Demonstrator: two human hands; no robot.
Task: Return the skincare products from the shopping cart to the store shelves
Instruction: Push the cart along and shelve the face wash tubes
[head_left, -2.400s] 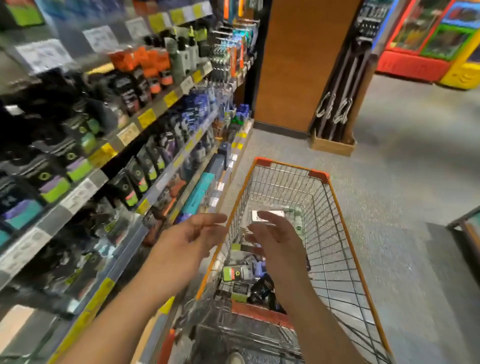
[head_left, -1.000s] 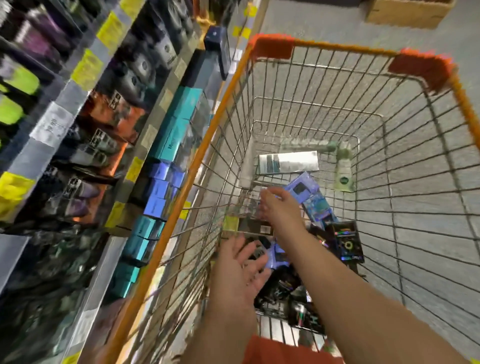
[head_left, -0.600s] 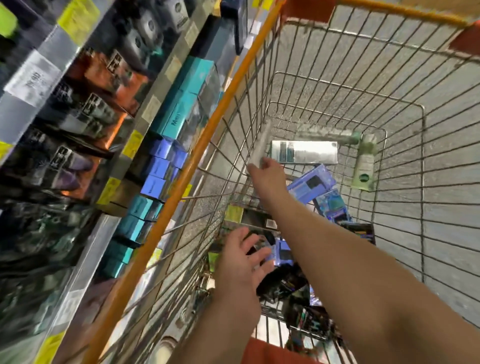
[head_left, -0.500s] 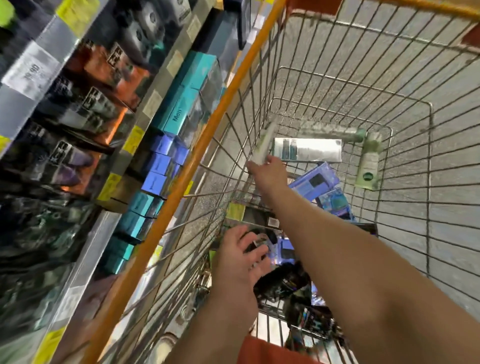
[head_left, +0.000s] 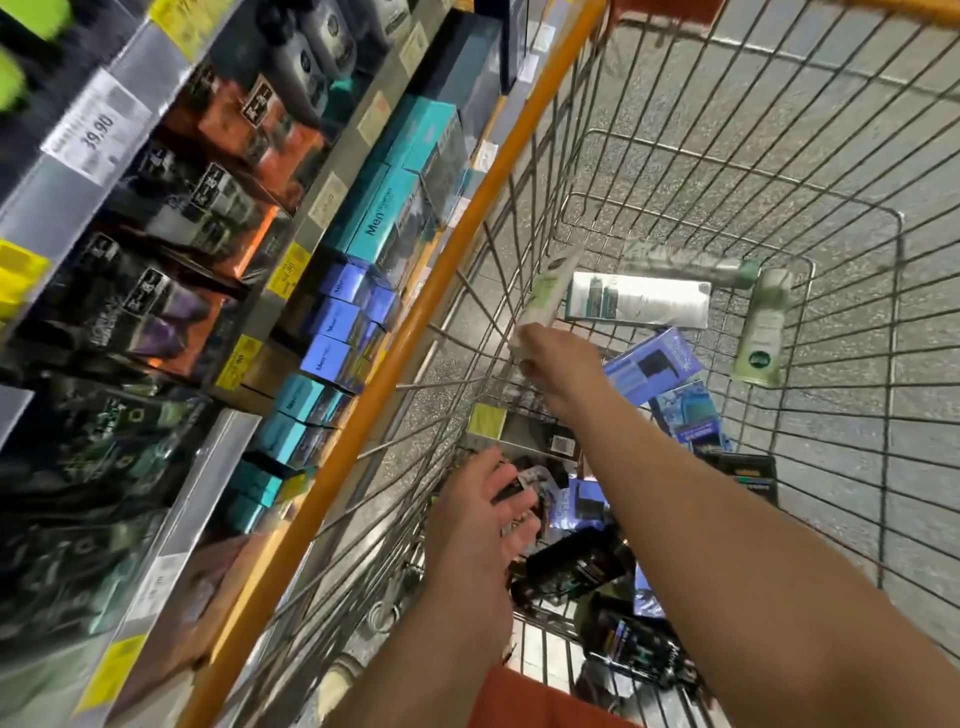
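My right grip (head_left: 550, 358) now pinches the pale tube (head_left: 545, 293) w/ its tail lifted at 12 o'clock in the cart (head_left: 415, 322), left grip (head_left: 478, 525) fingers spread on the boxes at 6, so 1st item's coming out for the shelves (head_left: 322, 202) at 9.

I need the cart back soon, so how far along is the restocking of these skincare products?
Early or midway. Done: nothing provable, though the shelves beside the cart look stocked. In hand: the right hand grips a pale green tube at its lower end; the left hand reaches over the dark boxes. Left: a white box, two green tubes, blue boxes and more.
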